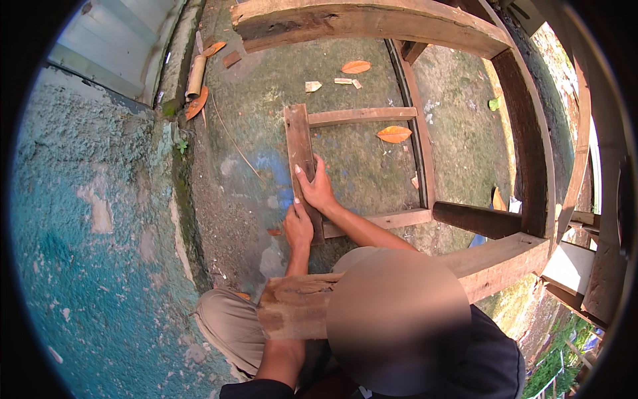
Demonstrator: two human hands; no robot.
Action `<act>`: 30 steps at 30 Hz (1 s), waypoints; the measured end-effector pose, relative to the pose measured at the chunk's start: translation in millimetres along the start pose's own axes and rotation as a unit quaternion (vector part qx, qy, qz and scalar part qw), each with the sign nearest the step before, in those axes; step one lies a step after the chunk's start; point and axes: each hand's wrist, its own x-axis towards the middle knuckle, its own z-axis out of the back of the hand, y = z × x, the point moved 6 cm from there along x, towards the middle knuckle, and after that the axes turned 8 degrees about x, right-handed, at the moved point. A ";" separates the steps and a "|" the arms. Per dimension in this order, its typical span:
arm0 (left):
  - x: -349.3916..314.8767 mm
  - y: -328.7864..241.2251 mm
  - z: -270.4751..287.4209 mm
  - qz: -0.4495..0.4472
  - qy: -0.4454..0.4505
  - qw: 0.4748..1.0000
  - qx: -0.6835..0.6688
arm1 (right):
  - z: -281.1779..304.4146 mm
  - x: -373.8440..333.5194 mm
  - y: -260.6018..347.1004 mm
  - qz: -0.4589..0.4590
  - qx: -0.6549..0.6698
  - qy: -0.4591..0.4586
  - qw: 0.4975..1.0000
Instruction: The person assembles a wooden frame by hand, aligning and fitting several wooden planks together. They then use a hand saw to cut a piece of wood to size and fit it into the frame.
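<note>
A short brown wooden plank [298, 130] stands across the left ends of two thin wooden rails, an upper rail [362, 116] and a lower rail [392, 219]. My right hand [318, 188] is closed round the plank's middle, thumb lying on its face and fingers over its right edge. Just below, my left hand [298, 229] grips the plank's left edge with the thumb up; its other fingers are partly hidden. My left forearm passes under a thick beam [292, 306], and my right forearm comes in from the lower right, crossing above the lower rail.
A second thick beam [372, 26] spans the top, joined to a dark crosspiece [525, 139] at right. A rough blue wall [86, 199] rises at left. Dry leaves [394, 134] and wood scraps [312, 86] lie on the concrete floor [246, 113]. A blurred round patch hides the lower middle.
</note>
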 end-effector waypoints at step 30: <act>-10.9 6.4 14.2 0.109 -0.083 0.988 -0.071 | 30.0 111.5 46.5 0.387 -0.488 0.019 0.782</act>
